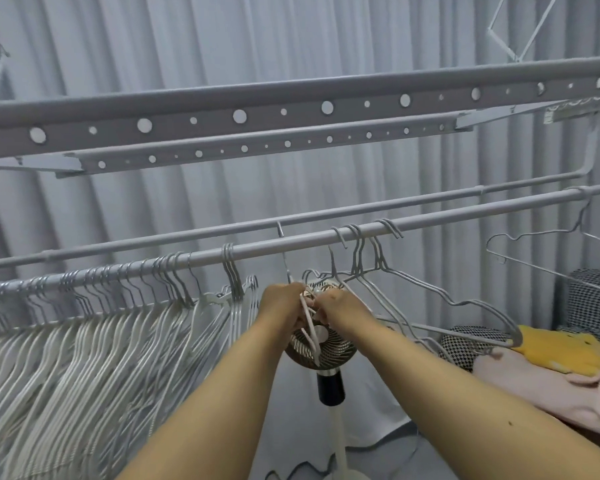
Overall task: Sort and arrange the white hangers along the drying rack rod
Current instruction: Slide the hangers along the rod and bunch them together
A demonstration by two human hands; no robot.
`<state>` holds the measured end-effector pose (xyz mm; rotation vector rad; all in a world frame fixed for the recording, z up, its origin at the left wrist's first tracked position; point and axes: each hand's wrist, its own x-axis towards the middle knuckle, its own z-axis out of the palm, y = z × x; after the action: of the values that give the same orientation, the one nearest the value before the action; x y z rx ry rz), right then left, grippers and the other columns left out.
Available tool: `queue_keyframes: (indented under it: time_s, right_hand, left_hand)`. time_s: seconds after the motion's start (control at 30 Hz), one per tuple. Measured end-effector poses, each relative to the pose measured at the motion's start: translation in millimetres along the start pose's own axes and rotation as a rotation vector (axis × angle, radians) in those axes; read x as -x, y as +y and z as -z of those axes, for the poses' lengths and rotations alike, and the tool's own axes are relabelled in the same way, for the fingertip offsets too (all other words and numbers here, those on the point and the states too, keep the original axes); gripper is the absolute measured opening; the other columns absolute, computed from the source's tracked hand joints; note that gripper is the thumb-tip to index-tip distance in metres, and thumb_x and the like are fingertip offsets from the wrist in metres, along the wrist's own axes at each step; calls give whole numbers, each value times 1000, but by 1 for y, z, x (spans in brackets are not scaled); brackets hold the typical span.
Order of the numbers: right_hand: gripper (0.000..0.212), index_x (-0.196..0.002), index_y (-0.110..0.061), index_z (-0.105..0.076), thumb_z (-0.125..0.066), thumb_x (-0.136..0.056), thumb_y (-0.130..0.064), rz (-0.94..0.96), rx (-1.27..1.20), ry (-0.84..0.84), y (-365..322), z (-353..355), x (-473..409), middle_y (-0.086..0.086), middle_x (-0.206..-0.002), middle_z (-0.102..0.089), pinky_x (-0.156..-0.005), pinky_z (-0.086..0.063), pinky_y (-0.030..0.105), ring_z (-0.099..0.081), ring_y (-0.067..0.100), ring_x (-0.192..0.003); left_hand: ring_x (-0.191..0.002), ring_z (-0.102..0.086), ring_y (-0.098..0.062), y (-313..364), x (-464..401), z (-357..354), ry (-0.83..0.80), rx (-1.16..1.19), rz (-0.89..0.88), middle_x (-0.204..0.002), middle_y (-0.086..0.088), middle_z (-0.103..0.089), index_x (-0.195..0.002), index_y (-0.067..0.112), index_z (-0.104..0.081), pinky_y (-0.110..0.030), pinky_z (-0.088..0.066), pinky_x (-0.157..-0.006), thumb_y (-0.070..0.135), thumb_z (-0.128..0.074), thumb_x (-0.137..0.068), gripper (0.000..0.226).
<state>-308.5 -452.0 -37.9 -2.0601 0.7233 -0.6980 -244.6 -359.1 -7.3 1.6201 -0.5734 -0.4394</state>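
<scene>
White wire hanger (309, 327) sits below the drying rack rod (291, 245), centre frame, off the rod, in front of a standing fan (321, 341). Left hand (283, 303) and right hand (336, 306): each grip curled, pinching its wire. Likely light, thin, springy, smooth coating; snags neighbours easily. Best held at the neck under the hook. Packed hangers (84, 327) hang left, 5 or so loose hangers (413, 289) right.
</scene>
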Motion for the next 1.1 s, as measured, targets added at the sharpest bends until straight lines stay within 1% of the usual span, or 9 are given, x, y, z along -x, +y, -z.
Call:
queue_keyframes:
  time_s: [0.3,0.43,0.53,0.6,0.73,0.83,0.9,0.97,1.1]
  right_hand:
    - [32,-88,-9,-65,-41,-95,-29,-44,-71,5,3,-16,-3,12,-89,-69,-85,-46,43,-62,29,-89]
    - [38,-99,-10,-65,-38,-97,-37,-97,-25,50,5,-18,-2,12,-100,-67,-85,-43,38,-61,30,-96]
    - [36,-99,-14,-63,-42,-95,-42,-160,-73,31,5,-18,3,11,-98,-62,-88,-47,37,-55,23,-88]
    - [37,-95,-13,-63,-43,-95,-44,-194,-151,26,2,-19,7,10,-93,-63,-80,-49,33,-56,22,-81]
    - [30,-76,-6,-54,-44,-99,-23,-257,-420,110,-4,-19,14,8,-65,-51,-40,-39,15,-47,15,-48]
    - [30,-69,-16,-51,-40,-97,-20,-280,-399,269,2,-20,10,12,-81,-56,-65,-48,33,-52,23,-68]
    - [32,-87,-9,-59,-33,-99,-23,-323,-375,400,6,-20,13,18,-103,-60,-77,-41,36,-55,28,-89]
    - [42,-112,0,-60,-27,-103,-25,-405,-373,487,6,-18,19,21,-117,-60,-84,-41,36,-57,35,-104]
    - [42,-135,3,-43,-19,-103,-8,-520,-269,544,5,-16,30,20,-136,-50,-98,-43,36,-50,33,-124]
  left_hand:
    - [-54,-45,-16,-6,2,21,12,80,107,-54,-1,-57,-76,12,-60,-25,-33,-49,25,-49,-96,26]
    - [-33,-41,-8,-1,6,34,-126,124,245,-36,4,-45,-66,13,-48,-17,-30,-35,22,-45,-97,33]
    - [-23,-37,-7,11,21,41,-253,94,243,-40,0,-41,-58,12,-41,-12,-26,-28,17,-42,-99,41]
    - [-24,-38,-7,13,31,45,-287,82,176,-49,-2,-44,-58,12,-46,-14,-26,-27,17,-49,-95,38]
    - [-28,-40,-8,14,41,49,-379,79,58,-44,-3,-51,-59,9,-53,-15,-30,-30,25,-52,-96,41]
    - [-49,-54,-14,8,38,55,-210,69,-122,-61,-8,-62,-72,5,-62,-21,-43,-45,27,-41,-102,43]
    - [-84,-61,-23,-7,23,66,80,-247,-323,-89,-9,-66,-82,13,-65,-33,-51,-73,27,-44,-100,31]
    - [-115,-49,-29,-23,13,79,293,-612,-402,-115,-6,-60,-102,21,-66,-41,-44,-97,27,-52,-93,18]
    - [-131,-33,-29,-46,7,90,235,-760,-260,-142,-6,-37,-135,32,-49,-39,-37,-105,17,-54,-83,54]
